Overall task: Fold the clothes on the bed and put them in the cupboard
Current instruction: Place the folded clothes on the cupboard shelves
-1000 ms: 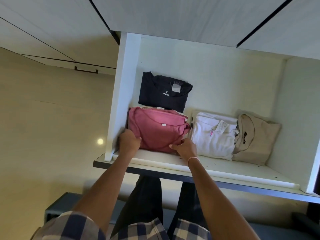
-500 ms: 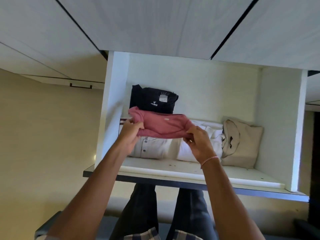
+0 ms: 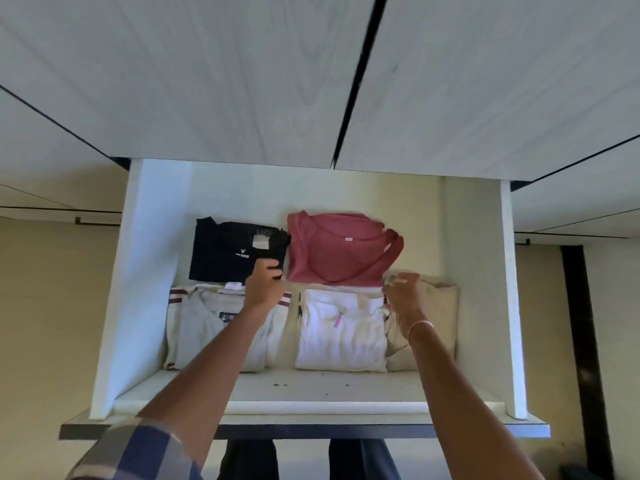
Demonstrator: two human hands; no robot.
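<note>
Blurred fingers (image 3: pixel 398 281) of right hand (image 3: pixel 406 296)

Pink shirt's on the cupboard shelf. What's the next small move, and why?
Probably tuck in the loose sleeve of the pink shirt with the right hand: the shirt lies flat at the back beside the black shirt, but its sleeve bulges out rightward, near that hand.

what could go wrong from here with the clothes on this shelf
1. The left hand grips the black shirt at its near corner; pulling back without letting go could drag its fold open.
2. The pink shirt has a loop of fabric sticking out on its right side; it may slump onto the beige garment.
3. Both forearms cross over the front row; the right hand could ruffle the white garment on the way out.
</note>
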